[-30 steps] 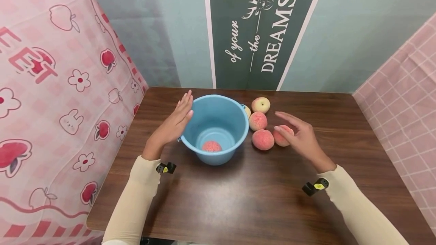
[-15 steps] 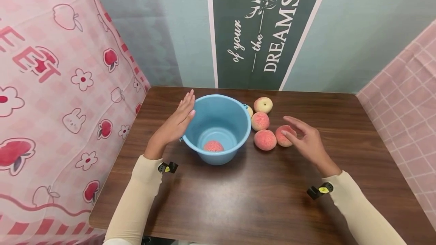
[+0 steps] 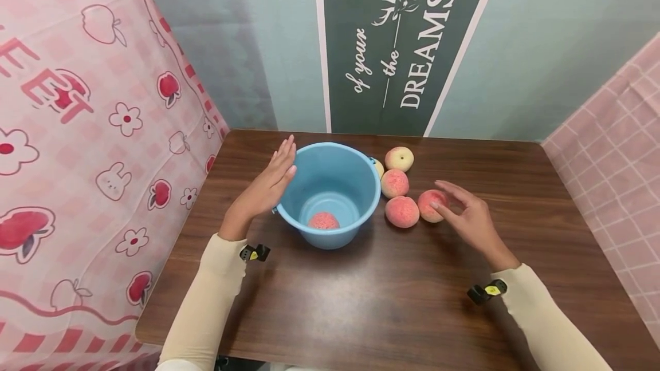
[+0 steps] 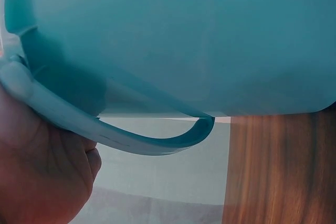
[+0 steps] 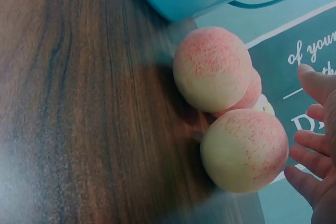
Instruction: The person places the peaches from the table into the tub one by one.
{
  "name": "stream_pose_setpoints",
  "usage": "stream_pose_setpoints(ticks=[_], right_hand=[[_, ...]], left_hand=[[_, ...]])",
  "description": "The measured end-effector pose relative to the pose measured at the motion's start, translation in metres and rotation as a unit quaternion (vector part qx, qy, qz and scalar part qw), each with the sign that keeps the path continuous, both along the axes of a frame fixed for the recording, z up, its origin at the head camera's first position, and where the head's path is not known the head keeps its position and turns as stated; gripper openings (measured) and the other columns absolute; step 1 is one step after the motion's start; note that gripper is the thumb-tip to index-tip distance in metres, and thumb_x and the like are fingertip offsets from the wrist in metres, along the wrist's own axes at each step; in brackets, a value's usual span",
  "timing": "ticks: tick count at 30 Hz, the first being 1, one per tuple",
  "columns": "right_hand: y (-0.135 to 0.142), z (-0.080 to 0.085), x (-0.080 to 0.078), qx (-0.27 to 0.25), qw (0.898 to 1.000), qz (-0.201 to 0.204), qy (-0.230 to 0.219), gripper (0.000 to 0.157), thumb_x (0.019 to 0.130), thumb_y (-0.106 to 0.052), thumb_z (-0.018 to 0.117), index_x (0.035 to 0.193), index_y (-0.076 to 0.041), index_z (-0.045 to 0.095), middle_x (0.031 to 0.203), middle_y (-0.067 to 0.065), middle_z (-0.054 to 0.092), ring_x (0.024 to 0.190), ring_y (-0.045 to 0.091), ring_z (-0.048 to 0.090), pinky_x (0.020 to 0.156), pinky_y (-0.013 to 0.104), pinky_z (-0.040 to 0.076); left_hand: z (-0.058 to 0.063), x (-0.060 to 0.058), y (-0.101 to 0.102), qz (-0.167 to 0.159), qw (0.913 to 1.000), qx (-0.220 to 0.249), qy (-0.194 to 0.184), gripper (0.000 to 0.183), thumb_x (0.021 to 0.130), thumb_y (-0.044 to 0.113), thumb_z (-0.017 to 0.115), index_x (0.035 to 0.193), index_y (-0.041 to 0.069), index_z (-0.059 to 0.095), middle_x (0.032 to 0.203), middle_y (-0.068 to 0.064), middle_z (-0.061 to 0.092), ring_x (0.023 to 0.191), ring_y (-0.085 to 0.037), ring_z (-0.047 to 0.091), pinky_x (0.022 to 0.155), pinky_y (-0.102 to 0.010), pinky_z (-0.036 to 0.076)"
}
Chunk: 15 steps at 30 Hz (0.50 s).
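A light blue bucket (image 3: 330,238) stands on the table with one pink peach (image 3: 323,221) inside at the bottom. Along the bucket's left rim lies my left hand (image 3: 264,186), its fingers straight; in the left wrist view that hand (image 4: 47,166) is beside the bucket's handle (image 4: 142,142). To the right, my right hand (image 3: 471,219) hovers with fingers spread at the right side of the rightmost peach (image 3: 432,205). The right wrist view has this hand (image 5: 317,145) holding nothing, its fingertips close to the nearer peach (image 5: 244,153).
More peaches cluster right of the bucket: a pink one (image 3: 402,212), another behind it (image 3: 395,183), a pale yellow one (image 3: 399,159) and one partly hidden by the rim (image 3: 378,169). The wooden table (image 3: 330,308) meets a printed curtain (image 3: 216,44) at the back.
My right hand has shifted right and slightly toward me, from over the rightmost peach to its right side. The left hand stays at the bucket; the head view has shifted a little.
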State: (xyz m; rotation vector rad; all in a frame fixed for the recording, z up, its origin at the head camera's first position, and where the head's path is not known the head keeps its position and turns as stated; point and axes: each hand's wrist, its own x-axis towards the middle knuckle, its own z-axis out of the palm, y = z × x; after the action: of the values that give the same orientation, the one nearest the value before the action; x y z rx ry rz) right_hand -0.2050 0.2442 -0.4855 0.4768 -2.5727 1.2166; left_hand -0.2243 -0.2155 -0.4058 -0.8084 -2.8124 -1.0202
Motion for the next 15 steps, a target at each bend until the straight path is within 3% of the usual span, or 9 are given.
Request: stream_pose_setpoints(ticks=[3,7,15], right_hand=[[0.001,-0.003,0.000,0.007,1.000,-0.003,-0.004,0.054,0.080,-0.019,0.076,0.130,-0.024,0.058,0.132,-0.003,0.055,0.115,0.017,0.056,0.088,0.033,0.047],[0.004,-0.008,0.000,0.011,1.000,0.000,-0.009,0.052,0.081,-0.020,0.075,0.130,-0.021,0.058,0.133,0.001,0.055,0.118,0.015,0.053,0.089,0.038,0.046],[0.005,-0.014,0.002,0.027,0.999,-0.010,-0.028,0.056,0.080,-0.029,0.076,0.131,-0.029,0.055,0.137,-0.001,0.051,0.120,0.020,0.052,0.089,0.045,0.045]], left_hand=[[-0.002,0.000,-0.001,-0.001,1.0000,-0.004,-0.001,0.057,0.103,0.035,0.028,0.151,0.017,0.002,0.158,0.001,-0.005,0.143,-0.012,-0.009,0.115,-0.041,0.001],[-0.002,-0.001,-0.001,-0.002,1.0000,0.000,-0.001,0.057,0.104,0.034,0.027,0.151,0.016,0.002,0.158,0.002,-0.006,0.143,-0.012,-0.009,0.115,-0.040,0.001],[-0.003,-0.001,-0.001,-0.003,1.0000,-0.002,0.001,0.057,0.104,0.034,0.027,0.151,0.016,0.001,0.158,0.002,-0.006,0.143,-0.015,-0.008,0.114,-0.046,0.004]])
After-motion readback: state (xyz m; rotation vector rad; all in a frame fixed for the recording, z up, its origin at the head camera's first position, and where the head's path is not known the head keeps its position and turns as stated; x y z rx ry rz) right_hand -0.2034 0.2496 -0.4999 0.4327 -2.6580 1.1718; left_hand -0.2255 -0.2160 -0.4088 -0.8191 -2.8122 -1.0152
